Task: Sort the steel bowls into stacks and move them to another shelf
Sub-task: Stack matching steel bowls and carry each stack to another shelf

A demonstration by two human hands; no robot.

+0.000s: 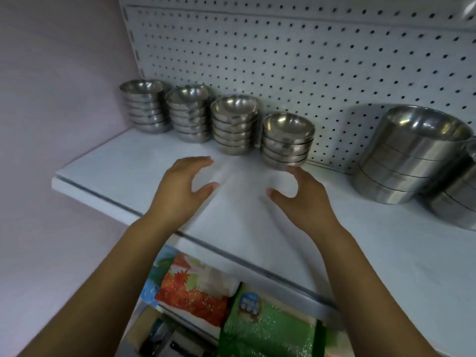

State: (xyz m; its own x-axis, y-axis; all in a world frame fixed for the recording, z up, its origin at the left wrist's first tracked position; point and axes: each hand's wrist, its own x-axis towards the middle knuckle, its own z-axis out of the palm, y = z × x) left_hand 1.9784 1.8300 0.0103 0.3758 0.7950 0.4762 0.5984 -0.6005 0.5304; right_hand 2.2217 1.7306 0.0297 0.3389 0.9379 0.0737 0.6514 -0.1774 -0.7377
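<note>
Grip: left hand (pixel 184 182) and right hand (pixel 302 199) spread wide, holding nothing, above the shelf (pixel 108 163).
Bowls: four stacks (pixel 235 124) lined against the pegboard (pixel 309 60); right hand just beside the last.
Far right: bigger bowls (pixel 412 155), stacked.

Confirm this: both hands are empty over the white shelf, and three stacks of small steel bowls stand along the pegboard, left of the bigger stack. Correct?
Not three: the head view shows four stacks of small steel bowls along the pegboard. The rest holds: left hand and right hand are empty over the white shelf, with the bigger stack to the right.
</note>
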